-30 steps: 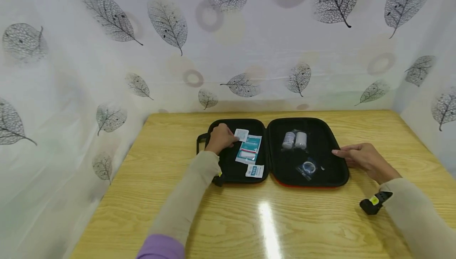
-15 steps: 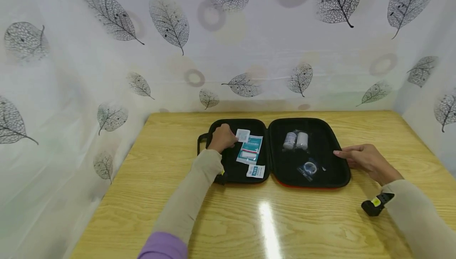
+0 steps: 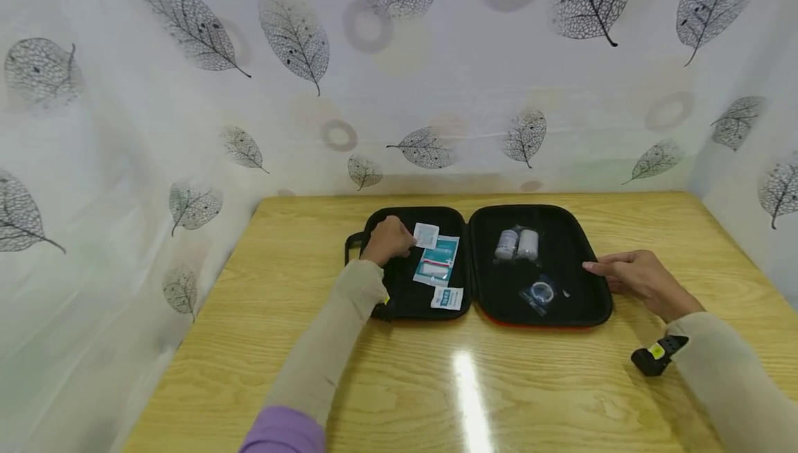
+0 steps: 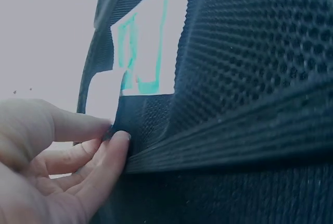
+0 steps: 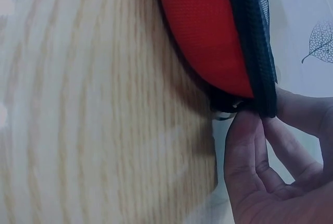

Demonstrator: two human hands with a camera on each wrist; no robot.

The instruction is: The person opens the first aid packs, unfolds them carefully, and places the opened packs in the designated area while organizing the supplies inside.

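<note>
An open zip case [image 3: 564, 294], black inside with a red shell [image 5: 203, 31], lies on the table. My left hand [image 3: 389, 240] is over its left half, thumb and fingertips pinching the corner of a small white packet [image 3: 427, 235]. In the left wrist view, the left hand [image 4: 67, 156] is beside the elastic edge [image 4: 229, 130] of a mesh pocket. Beyond the white packet lies a teal-and-white packet [image 4: 145, 47]. My right hand [image 3: 642, 283] grips the case's right rim, thumb on top and fingers below, as the right wrist view shows with the hand [image 5: 276, 166].
A white sachet with blue print [image 3: 447, 298] lies in the left half. The right half holds two wrapped white rolls or bottles [image 3: 527, 245] and a bagged ring-shaped roll [image 3: 541, 293]. A handle [image 3: 349, 249] sticks out left. A leaf-print curtain [image 3: 399, 93] hangs behind the table [image 3: 280, 231].
The small white packet has shifted slightly right at my left fingertips. My right hand stays on the case's rim.
</note>
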